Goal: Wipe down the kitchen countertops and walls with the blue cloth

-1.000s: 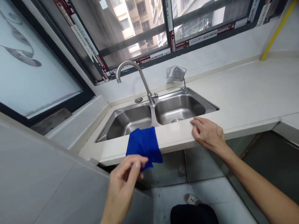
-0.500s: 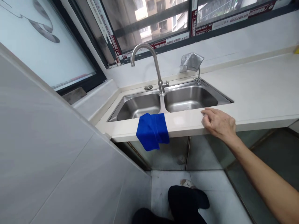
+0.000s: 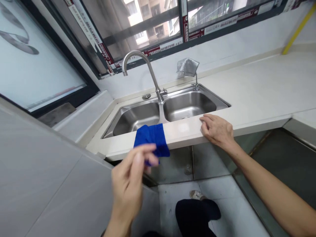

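Note:
A blue cloth hangs folded over the front edge of the white countertop, just in front of the left basin of a steel double sink. My left hand is raised before the cloth's hanging end. Its fingers are stretched out toward the cloth and slightly blurred, and the fingertips overlap the cloth's lower edge. My right hand rests flat on the counter's front edge by the right basin, fingers apart, holding nothing.
A tall curved faucet stands behind the sink divider, with a silvery scouring pad on a small tap at the back right. Windows run behind. A grey tiled wall is at the left. Glass cabinet doors sit under the counter.
My left hand, out of view half a second ago, has come back up in front of the cloth. The view swung back leftward. My right hand stays on the counter edge.

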The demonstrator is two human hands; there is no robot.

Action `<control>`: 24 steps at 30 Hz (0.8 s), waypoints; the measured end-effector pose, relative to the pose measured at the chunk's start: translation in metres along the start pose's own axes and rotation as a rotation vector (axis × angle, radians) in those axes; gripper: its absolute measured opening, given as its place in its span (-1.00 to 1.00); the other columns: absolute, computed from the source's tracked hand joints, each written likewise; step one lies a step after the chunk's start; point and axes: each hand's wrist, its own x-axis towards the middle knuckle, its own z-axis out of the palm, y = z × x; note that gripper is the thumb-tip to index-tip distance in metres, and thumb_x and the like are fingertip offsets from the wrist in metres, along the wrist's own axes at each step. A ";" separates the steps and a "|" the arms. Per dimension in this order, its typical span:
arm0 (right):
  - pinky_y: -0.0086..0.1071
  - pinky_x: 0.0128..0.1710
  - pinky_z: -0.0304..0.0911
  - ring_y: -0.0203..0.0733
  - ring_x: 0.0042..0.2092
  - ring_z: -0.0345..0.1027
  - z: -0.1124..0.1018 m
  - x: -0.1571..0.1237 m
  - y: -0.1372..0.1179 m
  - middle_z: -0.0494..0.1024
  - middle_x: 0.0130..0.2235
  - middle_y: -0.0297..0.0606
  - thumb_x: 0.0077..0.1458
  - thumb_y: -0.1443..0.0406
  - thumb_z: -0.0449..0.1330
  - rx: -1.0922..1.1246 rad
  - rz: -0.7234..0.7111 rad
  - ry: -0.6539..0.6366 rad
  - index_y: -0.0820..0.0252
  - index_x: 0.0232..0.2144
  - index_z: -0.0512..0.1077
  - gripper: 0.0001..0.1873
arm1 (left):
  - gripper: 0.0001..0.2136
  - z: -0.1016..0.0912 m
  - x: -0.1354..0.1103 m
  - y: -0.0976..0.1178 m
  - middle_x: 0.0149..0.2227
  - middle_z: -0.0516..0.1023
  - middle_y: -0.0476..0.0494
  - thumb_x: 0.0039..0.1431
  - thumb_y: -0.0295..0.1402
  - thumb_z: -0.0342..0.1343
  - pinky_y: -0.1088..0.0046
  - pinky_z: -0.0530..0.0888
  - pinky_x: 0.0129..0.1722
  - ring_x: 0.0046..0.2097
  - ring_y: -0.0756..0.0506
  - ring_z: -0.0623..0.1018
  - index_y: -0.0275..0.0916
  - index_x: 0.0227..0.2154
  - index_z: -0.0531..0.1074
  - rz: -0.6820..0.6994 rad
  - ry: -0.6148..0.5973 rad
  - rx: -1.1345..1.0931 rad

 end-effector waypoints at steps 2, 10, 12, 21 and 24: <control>-0.19 0.11 0.32 0.02 0.06 0.47 0.000 0.000 0.000 0.62 0.04 -0.10 0.23 0.31 0.05 0.000 -0.010 0.010 0.23 -0.10 0.61 -0.64 | -0.56 0.031 0.042 -0.021 0.20 0.52 -0.26 0.41 -0.10 -0.05 0.00 0.40 0.30 0.24 -0.26 0.47 -0.21 0.19 0.41 0.095 -0.027 0.337; -0.20 0.08 0.35 0.00 0.07 0.49 -0.003 0.001 -0.003 0.62 0.05 -0.15 0.22 0.33 0.07 0.012 0.028 0.027 0.20 -0.11 0.62 -0.67 | -0.51 0.099 0.085 -0.086 0.41 0.24 -0.13 0.46 -0.17 -0.26 0.02 0.15 0.47 0.44 -0.22 0.20 -0.11 0.31 0.31 0.166 -0.358 0.848; -0.20 0.09 0.36 0.00 0.08 0.48 -0.004 0.000 -0.004 0.62 0.06 -0.14 0.22 0.33 0.08 0.019 0.033 0.031 0.20 -0.11 0.62 -0.67 | -0.48 0.092 0.087 -0.090 0.43 0.20 -0.09 0.46 -0.10 -0.27 0.07 0.09 0.50 0.47 -0.18 0.15 -0.11 0.35 0.24 0.151 -0.401 0.829; -0.11 0.07 0.43 0.04 0.08 0.52 -0.001 -0.004 0.001 0.63 0.05 -0.12 0.24 0.31 0.02 0.008 -0.032 0.070 0.21 -0.10 0.61 -0.62 | -0.29 -0.013 0.115 -0.150 0.52 -0.16 -0.09 0.37 -0.02 -0.26 0.29 -0.22 0.52 0.52 -0.05 -0.17 -0.33 0.45 -0.10 -0.267 -0.540 0.896; -0.07 0.06 0.45 0.06 0.07 0.53 0.000 -0.005 0.001 0.64 0.04 -0.12 0.23 0.31 0.02 0.016 -0.033 0.097 0.19 -0.12 0.61 -0.64 | -0.28 -0.031 0.125 -0.165 0.52 -0.17 -0.11 0.36 -0.01 -0.31 0.25 -0.20 0.52 0.53 -0.09 -0.18 -0.32 0.45 -0.11 -0.395 -0.484 0.940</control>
